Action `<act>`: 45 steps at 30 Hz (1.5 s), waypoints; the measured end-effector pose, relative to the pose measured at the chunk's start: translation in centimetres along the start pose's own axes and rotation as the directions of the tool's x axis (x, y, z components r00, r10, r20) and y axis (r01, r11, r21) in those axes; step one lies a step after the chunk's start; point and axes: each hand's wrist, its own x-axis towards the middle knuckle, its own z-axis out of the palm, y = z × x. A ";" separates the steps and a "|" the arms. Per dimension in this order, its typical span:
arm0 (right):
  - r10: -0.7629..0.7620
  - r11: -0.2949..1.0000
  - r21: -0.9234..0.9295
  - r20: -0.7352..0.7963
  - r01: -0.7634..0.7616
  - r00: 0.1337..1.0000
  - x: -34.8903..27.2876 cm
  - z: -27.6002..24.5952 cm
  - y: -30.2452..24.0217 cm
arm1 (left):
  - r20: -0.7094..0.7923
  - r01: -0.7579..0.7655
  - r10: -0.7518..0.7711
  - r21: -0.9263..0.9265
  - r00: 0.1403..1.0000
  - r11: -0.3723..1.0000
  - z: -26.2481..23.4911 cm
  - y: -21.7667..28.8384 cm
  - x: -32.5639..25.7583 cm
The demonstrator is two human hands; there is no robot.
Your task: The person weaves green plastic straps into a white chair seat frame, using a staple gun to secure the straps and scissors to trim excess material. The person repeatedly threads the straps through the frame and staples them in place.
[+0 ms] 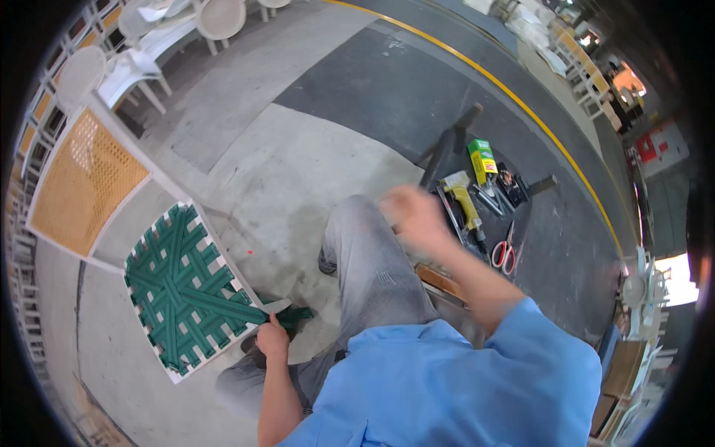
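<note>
A white chair frame (181, 191) stands at the left, its seat criss-crossed with green webbing straps (182, 290). At the seat's near right corner my left hand (273, 339) is closed on a green strap (242, 309); the loose end of that strap hangs past the corner. My right hand (417, 217) is above my knee, away from the chair and just left of the tools. Motion smears its fingers, so whether it holds anything is hidden.
At the right, a dark low stand bears a yellow-bodied air tool (468, 207), red-handled scissors (506, 252) and a green-yellow box (482, 160). The chair's woven cane backrest (93, 182) rises at far left. Several white chairs (221, 18) line the back left. A yellow line (514, 97) crosses the floor.
</note>
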 end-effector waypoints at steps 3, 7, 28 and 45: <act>0.029 0.865 -0.457 -0.367 -0.207 0.930 1.3 -12.1 5.6 | 0.004 -0.034 0.034 -0.052 0.999 0.998 0.4 0.7 -0.6; 0.203 0.631 -0.641 -0.407 -0.436 0.891 -1.1 -23.3 18.4 | 0.020 -0.051 0.054 -0.140 0.998 0.989 -0.4 2.3 0.4; 0.161 0.986 -0.138 0.692 -0.090 0.703 5.2 10.0 -5.3 | -0.026 -0.064 0.059 -0.284 0.998 0.957 -1.0 0.8 -0.9; 0.303 0.926 -0.376 0.708 -0.022 0.638 3.8 23.5 -3.9 | -0.074 -0.111 0.090 -0.369 0.993 0.923 0.0 0.0 -0.8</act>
